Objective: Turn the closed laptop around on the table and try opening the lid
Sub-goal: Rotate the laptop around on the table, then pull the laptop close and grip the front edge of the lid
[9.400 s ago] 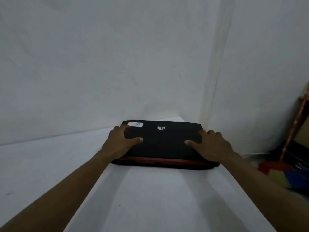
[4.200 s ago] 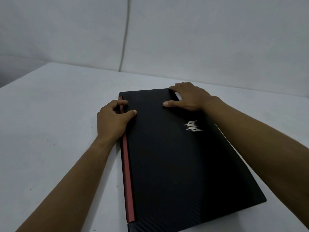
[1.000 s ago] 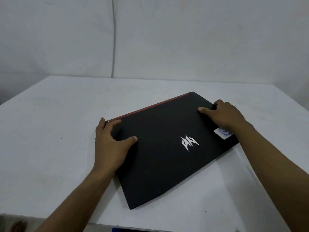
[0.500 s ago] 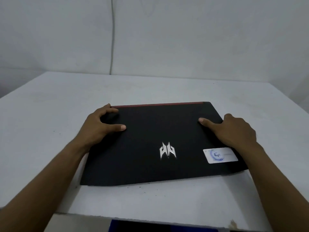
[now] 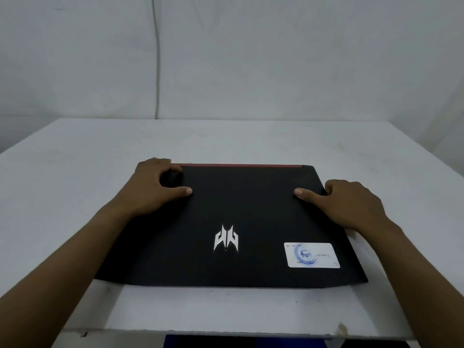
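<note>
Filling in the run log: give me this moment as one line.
laptop: closed, flat on table, red edge far | left hand: grips far-left corner | right hand: grips right edge | status: not yet opened

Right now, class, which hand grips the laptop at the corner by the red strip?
The left hand, curled round the far left corner of the laptop where the red strip starts; the right hand holds the right side edge.

Dim light; plain white wall (image 5: pixel 276 59) (one vertical line (image 5: pixel 157 71)) behind white table (image 5: pixel 226 139).
</note>
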A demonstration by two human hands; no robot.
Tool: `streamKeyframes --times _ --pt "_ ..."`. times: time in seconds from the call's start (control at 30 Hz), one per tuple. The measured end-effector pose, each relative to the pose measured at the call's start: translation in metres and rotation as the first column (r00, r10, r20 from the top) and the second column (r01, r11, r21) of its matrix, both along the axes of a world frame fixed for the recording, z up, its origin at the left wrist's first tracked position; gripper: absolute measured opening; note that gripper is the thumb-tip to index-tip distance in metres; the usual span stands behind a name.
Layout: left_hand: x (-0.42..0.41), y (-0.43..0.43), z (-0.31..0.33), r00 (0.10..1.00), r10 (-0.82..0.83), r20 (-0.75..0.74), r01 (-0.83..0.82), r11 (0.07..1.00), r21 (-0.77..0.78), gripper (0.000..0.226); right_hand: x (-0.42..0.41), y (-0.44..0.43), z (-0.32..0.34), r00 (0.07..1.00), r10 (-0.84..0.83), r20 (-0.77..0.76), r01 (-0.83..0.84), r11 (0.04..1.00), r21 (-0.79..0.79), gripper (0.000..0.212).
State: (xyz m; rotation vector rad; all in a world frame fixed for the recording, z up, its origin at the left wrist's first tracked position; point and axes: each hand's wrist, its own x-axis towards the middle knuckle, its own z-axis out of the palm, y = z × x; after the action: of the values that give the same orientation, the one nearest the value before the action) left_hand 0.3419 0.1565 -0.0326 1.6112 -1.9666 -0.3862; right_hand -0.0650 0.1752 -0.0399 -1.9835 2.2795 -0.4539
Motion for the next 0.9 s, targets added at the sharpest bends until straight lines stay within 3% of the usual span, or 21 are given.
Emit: streamKeyframes --times 0.1,0.2,0.37,0.6,0.73,0.9 --pt "-0.038 -0.014 0.007 0.985 -0.114 0.133 0.117 0.993 -0.016 0.059 -0.016 -0.017 -0.003 0.996 0.067 0.057 -0.066 0.998 -0.018 0.085" --pt "-0.083 -0.028 0.011 0.951 -0.235 0.199 0.231 0.972 0.047 0.072 -0.035 -0.034 -0.006 0.989 0.115 0.095 -0.105 0.989 -0.1 0.076" --pt "-0.159 -0.047 0.014 0.905 -0.34 0.255 0.319 0.94 0.124 0.084 -0.068 -0.045 -0.021 0.997 0.066 0.037 -0.059 0.982 -0.178 0.06" --pt "-0.243 -0.069 0.007 0.946 -0.303 0.113 0.284 0.946 0.156 0.083 -0.076 -0.049 -0.031 0.998 0.045 -0.051 -0.051 0.993 -0.107 0.072" --pt "-0.246 -0.07 0.0 0.964 -0.229 0.132 0.215 0.97 0.117 0.078 -0.079 -0.051 -0.032 0.998 0.044 -0.052 -0.046 0.998 -0.032 0.082" --pt "-0.246 -0.063 0.002 0.977 -0.21 0.039 0.205 0.974 0.1 0.068 -0.079 -0.051 -0.032 0.999 0.041 -0.013 -0.04 0.999 0.032 0.085"
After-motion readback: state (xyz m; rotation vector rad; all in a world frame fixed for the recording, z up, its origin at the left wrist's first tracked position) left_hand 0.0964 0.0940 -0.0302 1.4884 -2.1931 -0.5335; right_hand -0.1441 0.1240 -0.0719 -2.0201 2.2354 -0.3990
